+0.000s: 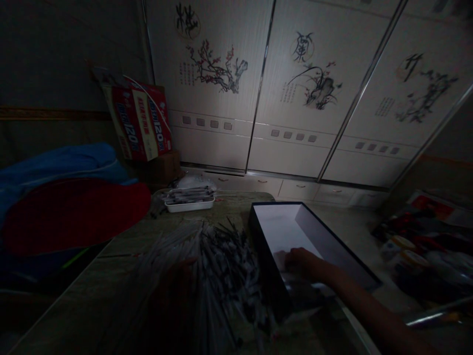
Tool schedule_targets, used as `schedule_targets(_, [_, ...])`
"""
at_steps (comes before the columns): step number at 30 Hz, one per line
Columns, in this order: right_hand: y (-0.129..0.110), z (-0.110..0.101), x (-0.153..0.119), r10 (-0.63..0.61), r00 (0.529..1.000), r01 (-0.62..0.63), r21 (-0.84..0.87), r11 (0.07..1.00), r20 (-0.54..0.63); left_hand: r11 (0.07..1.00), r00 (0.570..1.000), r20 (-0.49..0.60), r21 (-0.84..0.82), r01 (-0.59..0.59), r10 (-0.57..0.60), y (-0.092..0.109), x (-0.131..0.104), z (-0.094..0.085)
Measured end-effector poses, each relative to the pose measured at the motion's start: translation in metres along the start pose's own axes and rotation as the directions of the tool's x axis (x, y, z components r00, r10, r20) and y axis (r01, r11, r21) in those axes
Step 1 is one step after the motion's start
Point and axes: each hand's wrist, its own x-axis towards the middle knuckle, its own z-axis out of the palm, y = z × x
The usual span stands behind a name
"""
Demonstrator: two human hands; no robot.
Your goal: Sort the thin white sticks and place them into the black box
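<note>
In the head view, with the heap of thin sticks [231, 266] as the centre of the dial, the pale, slender pieces, many with dark ends, lie loosely fanned across the surface [236, 206]. The left hand [175, 283] is at about eight o'clock, over the near-left part of the heap; it is in deep shadow, so I cannot tell whether its fingers are spread or pinching a stick. At two to three o'clock, just beside the heap, sits an open box [283, 224], dark outside and white within. The right hand [301, 261] is inside it, the forearm coming in from four o'clock; its fingers are curled, but blur hides whether they grip anything. Near twelve o'clock, a white tray [190, 206] carries more sticks at the far edge. Toward ten o'clock lies a red cloth [81, 214] against blue fabric [70, 160]; at eleven stands a red-and-cream carton [142, 121]. Pale painted cabinet doors [207, 143] fill the background from twelve to one o'clock.
</note>
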Motion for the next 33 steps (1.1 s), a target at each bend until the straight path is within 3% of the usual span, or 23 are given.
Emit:
schedule_targets(7, [-0.010, -0.007, -0.010, -0.180, 0.980, 0.164, 0.172, 0.971, 0.086, 0.992, 0.998, 0.036, 0.112, -0.055, 0.051, -0.008, 0.008, -0.005])
schedule_targets(14, [0.006, 0.014, -0.006, -0.246, 0.958, 0.198, 0.280, 0.939, 0.148, 0.982, 0.993, 0.077, 0.158, -0.101, 0.090, -0.011, 0.012, -0.009])
schedule_targets(17, [0.009, 0.013, -0.004, -0.209, 0.975, 0.177, 0.309, 0.935, 0.074, 0.984, 0.995, 0.085, 0.161, -0.072, 0.059, -0.011, 0.012, -0.010])
schedule_targets(20, [0.004, -0.002, -0.008, -0.084, 0.989, 0.120, 0.328, 0.937, -0.122, 0.991, 0.996, 0.087, 0.125, -0.037, 0.027, -0.013, 0.012, -0.010])
schedule_targets(24, [-0.032, -0.031, -0.034, 0.092, 0.919, 0.088, 0.429, 0.899, -0.383, 0.989, 0.994, 0.104, 0.144, -0.032, 0.017, -0.018, 0.012, -0.011])
schedule_targets(26, [-0.065, -0.031, -0.052, 0.127, 0.887, 0.169, 0.570, 0.804, -0.443, 0.986, 0.994, 0.109, 0.159, -0.043, 0.026, -0.019, 0.011, -0.010])
schedule_targets(28, [-0.100, -0.015, -0.065, 0.073, 0.910, 0.211, 0.610, 0.763, -0.407, 0.984, 0.992, 0.113, 0.162, -0.070, 0.052, -0.018, 0.010, -0.010])
schedule_targets(30, [-0.131, 0.015, -0.067, 0.003, 0.922, 0.226, 0.543, 0.809, -0.388, 0.981, 0.988, 0.132, 0.162, -0.103, 0.082, -0.017, 0.009, -0.009])
schedule_targets(33, [-0.161, 0.066, -0.056, 0.024, 0.973, 0.062, 0.357, 0.932, -0.231, 0.979, 0.985, 0.140, 0.162, -0.121, 0.098, -0.015, 0.009, -0.009])
